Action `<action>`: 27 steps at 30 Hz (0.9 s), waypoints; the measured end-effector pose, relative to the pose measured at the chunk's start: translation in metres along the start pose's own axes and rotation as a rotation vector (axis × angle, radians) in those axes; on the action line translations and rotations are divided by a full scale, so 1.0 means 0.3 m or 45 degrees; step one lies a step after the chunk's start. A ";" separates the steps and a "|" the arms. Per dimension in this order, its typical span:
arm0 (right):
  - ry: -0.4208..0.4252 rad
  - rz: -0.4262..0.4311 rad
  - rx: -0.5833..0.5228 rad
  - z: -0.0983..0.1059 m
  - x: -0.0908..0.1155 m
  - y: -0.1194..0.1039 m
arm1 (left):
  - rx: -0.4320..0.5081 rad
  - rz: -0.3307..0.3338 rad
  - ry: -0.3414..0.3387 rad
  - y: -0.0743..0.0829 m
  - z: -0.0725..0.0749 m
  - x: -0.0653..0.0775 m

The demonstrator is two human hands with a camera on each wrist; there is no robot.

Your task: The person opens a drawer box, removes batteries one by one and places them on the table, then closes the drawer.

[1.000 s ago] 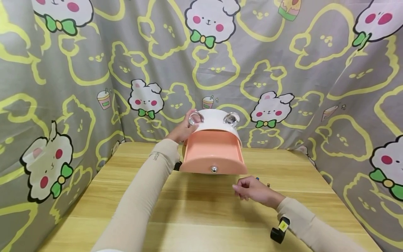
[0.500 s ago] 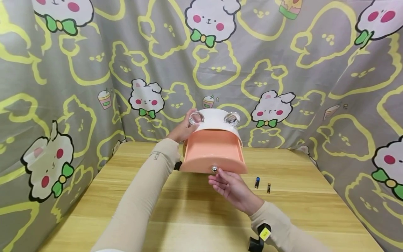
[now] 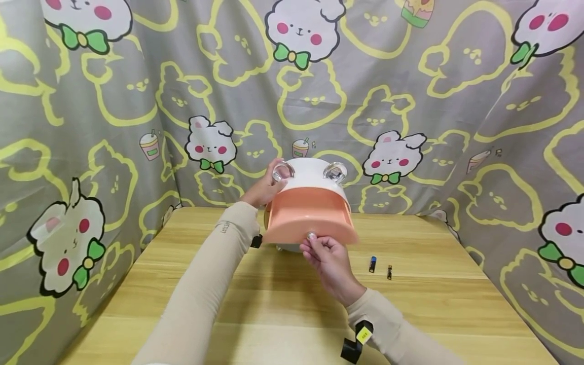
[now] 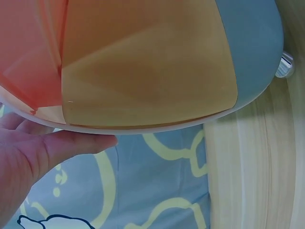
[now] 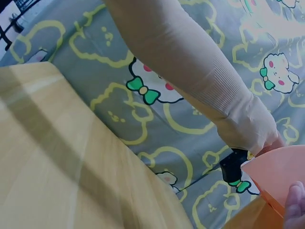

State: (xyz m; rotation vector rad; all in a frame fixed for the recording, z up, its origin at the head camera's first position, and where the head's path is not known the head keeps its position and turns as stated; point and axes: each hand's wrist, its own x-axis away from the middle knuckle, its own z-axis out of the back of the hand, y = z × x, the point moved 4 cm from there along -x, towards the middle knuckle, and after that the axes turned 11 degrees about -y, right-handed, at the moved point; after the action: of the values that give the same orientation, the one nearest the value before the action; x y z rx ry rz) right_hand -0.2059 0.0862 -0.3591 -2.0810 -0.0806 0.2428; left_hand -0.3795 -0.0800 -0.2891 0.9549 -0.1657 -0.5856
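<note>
1. The right hand [image 3: 329, 263], a second ago well apart from the round silver knob [image 3: 311, 235], now pinches it between thumb and fingers; the coral drawer [image 3: 292, 225] just above that pinch sits higher and farther in, showing less of its inside than before, though partly drawn out.
2. The left hand [image 3: 266, 186] grips the side of the white drawer case [image 3: 312, 173], as it did a second ago; its thumb lies by the rim.
3. Right of the pinch, on the table, are a blue-topped battery [image 3: 372, 264] and a slimmer copper-topped battery [image 3: 390, 272]; a second ago the right hand mostly covered them.
4. The drawer is smooth, glossy plastic with a bowed front; the case is rounded, with a clear, shiny ear [image 3: 336, 173] at upper right, above the pinch.
5. Beyond the left thumb, a silver foot [image 4: 285, 65] shows under the case; the table [image 3: 274, 314] has pale wood grain; the creased, printed curtain [image 3: 315, 96] hangs behind both hands.
</note>
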 end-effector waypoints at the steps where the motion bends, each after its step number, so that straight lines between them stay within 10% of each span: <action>1: 0.003 0.002 0.012 -0.001 -0.007 0.001 | -0.001 0.001 -0.001 -0.001 0.001 0.000; 27: 0.104 -0.046 0.099 0.023 -0.204 -0.017 | 0.067 0.013 -0.022 0.017 -0.006 0.007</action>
State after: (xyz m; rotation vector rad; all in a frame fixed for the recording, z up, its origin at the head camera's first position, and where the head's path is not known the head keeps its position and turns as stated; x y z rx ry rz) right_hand -0.2668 0.0852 -0.3496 -2.0077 -0.0582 0.1368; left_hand -0.3751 -0.0777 -0.2863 0.9994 -0.2024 -0.5827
